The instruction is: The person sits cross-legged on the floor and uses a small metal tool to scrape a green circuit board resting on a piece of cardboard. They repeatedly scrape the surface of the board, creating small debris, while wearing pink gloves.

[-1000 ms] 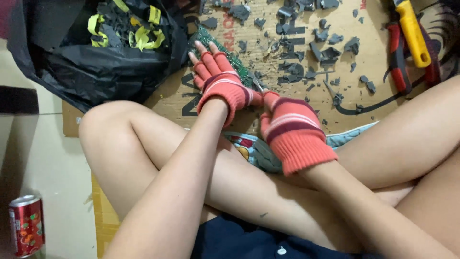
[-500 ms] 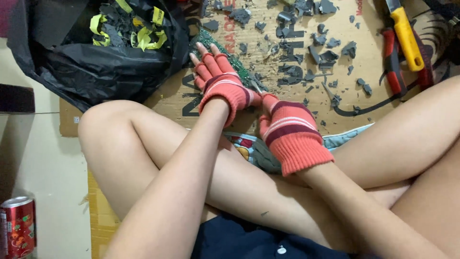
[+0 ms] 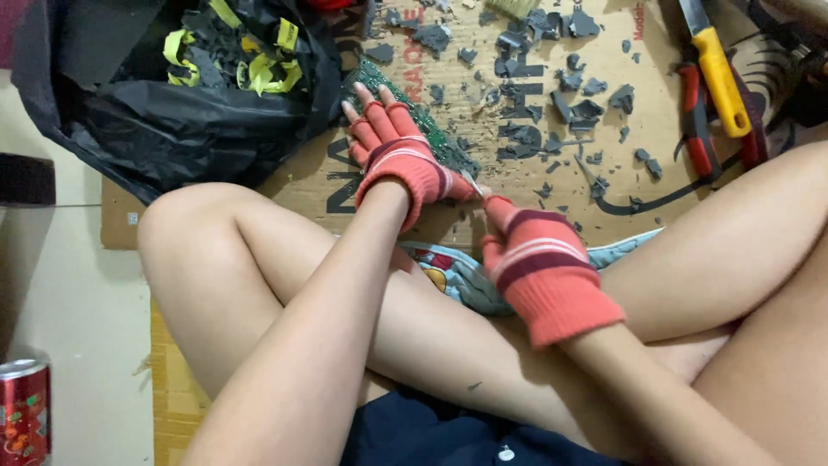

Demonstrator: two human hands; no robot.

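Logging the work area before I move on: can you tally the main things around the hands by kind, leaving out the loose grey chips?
Gloved hands: 2, left hand, right hand
Green circuit board: 1
Black bag: 1
Red can: 1
Yellow-handled tool: 1
Red-handled pliers: 1
Cardboard sheet: 1
Total: 8

Cardboard sheet (image 3: 621, 185), grey shards (image 3: 573, 86), circuit board (image 3: 423, 129), pliers (image 3: 694, 121)
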